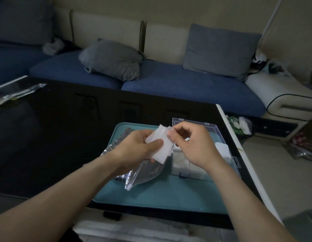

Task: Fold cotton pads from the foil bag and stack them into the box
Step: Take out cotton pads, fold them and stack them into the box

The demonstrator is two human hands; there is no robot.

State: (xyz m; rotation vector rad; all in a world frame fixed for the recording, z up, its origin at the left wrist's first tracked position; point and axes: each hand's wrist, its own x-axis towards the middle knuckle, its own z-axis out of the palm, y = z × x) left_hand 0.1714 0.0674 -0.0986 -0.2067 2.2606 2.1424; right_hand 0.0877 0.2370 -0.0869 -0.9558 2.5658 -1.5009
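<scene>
My left hand point(134, 147) grips a small bunch of white cotton pads point(160, 145) above the teal tray point(162, 198). My right hand point(192, 144) pinches the top edge of the pads between thumb and forefinger. Under my left hand lies the foil bag point(143, 175), crumpled, with its clear side up. The clear plastic box point(211, 130) stands open on the right side of the tray, mostly behind my right hand, with folded white pads point(185, 165) stacked inside.
The tray sits at the near right corner of a glossy black table point(55, 137). A clear wrapper point(17, 93) lies at the table's far left. A blue sofa point(169, 81) with grey cushions runs behind. Bags and litter point(240, 124) lie on the floor to the right.
</scene>
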